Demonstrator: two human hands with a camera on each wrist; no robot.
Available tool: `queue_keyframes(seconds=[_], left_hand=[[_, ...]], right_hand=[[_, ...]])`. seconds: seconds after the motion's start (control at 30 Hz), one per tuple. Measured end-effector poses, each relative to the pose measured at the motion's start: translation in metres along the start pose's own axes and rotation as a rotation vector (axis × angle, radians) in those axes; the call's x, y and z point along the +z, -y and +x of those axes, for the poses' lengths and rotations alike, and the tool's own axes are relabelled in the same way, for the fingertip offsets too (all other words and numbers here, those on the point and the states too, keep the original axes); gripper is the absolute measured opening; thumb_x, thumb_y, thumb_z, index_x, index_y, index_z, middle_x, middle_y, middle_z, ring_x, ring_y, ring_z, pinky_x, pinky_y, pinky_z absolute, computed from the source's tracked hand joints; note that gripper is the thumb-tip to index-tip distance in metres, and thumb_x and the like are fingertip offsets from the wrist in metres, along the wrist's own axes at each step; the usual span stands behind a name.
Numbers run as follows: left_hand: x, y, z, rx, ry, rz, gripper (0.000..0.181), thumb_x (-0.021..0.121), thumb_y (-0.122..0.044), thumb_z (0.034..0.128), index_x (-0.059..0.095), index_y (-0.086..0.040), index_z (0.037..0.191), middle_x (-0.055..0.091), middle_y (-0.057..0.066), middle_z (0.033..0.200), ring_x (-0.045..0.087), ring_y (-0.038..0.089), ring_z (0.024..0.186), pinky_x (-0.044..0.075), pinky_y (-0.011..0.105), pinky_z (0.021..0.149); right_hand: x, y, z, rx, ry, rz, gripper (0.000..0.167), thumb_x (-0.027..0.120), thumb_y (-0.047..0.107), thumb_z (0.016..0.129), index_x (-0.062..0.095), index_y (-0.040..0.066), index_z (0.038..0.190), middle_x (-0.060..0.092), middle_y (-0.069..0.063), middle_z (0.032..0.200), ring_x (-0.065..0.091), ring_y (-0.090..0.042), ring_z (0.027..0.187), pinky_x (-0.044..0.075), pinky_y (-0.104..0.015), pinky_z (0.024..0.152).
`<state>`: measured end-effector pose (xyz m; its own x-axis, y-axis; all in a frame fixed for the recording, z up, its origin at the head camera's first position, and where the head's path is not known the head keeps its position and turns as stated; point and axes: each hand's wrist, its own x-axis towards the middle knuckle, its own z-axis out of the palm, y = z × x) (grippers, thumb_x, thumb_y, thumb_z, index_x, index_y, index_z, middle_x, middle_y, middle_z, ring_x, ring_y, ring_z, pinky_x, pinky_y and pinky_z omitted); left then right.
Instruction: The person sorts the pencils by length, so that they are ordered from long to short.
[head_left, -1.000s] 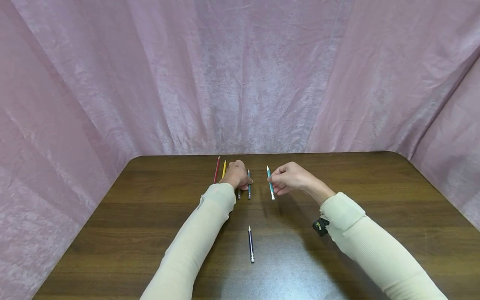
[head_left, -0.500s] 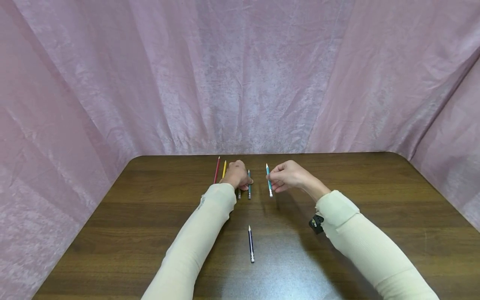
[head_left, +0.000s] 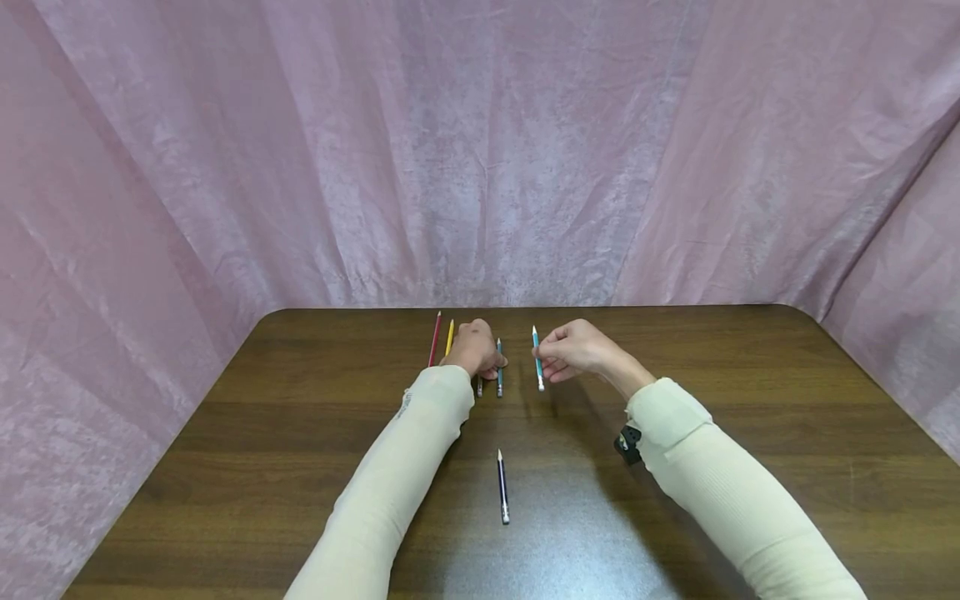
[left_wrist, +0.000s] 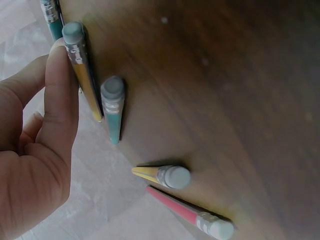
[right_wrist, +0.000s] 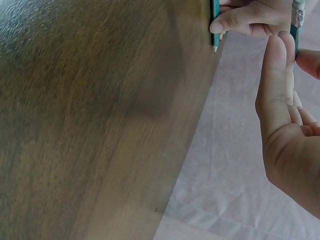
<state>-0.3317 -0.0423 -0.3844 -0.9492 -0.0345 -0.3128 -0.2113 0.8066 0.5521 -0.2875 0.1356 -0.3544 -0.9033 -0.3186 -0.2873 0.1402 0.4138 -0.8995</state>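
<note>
In the head view my left hand [head_left: 474,350] pinches a blue-green pencil [head_left: 500,379] between thumb and fingers, low over the table. Beside it an orange-brown pencil [left_wrist: 87,85] lies against the thumb in the left wrist view. A green pencil [left_wrist: 114,117] lies next to that, hidden under the hand in the head view. Further left are a yellow pencil [head_left: 450,335] and a red pencil [head_left: 434,340]. My right hand [head_left: 581,350] pinches a light blue pencil [head_left: 537,362] with a white eraser, tip pointing away, to the right of the row.
A dark blue pencil [head_left: 502,487] lies nearer on the brown wooden table [head_left: 300,467]. Pink curtains [head_left: 480,167] hang behind the table's far edge and at the sides. A black wrist device [head_left: 628,444] sits at the right sleeve.
My right hand has moved slightly left and away from me with the light blue pencil, which now stands a little closer to the row. My left hand has stayed in place.
</note>
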Motion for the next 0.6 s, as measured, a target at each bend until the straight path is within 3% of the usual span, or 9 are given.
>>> queue_keyframes(seconds=[0.27, 0.6], left_hand=[[-0.0005, 0.0007, -0.0011, -0.003, 0.007, -0.009, 0.020, 0.081, -0.011, 0.0856, 0.067, 0.003, 0.082, 0.066, 0.012, 0.066, 0.063, 0.013, 0.045, 0.057, 0.023, 0.048], [-0.0007, -0.0004, -0.0013, -0.006, 0.008, -0.010, 0.019, 0.081, -0.012, 0.0861, 0.067, 0.002, 0.084, 0.066, 0.014, 0.075, 0.066, 0.014, 0.049, 0.058, 0.023, 0.049]], right_hand=[[0.0003, 0.0006, 0.0035, 0.009, -0.010, -0.028, 0.022, 0.063, 0.008, 0.094, 0.065, -0.010, 0.106, 0.068, -0.008, 0.075, 0.069, -0.016, 0.067, 0.063, -0.032, 0.072], [0.0007, 0.0007, 0.0083, 0.002, -0.007, -0.019, 0.020, 0.063, 0.006, 0.095, 0.064, -0.011, 0.105, 0.068, -0.006, 0.073, 0.068, -0.013, 0.064, 0.063, -0.031, 0.069]])
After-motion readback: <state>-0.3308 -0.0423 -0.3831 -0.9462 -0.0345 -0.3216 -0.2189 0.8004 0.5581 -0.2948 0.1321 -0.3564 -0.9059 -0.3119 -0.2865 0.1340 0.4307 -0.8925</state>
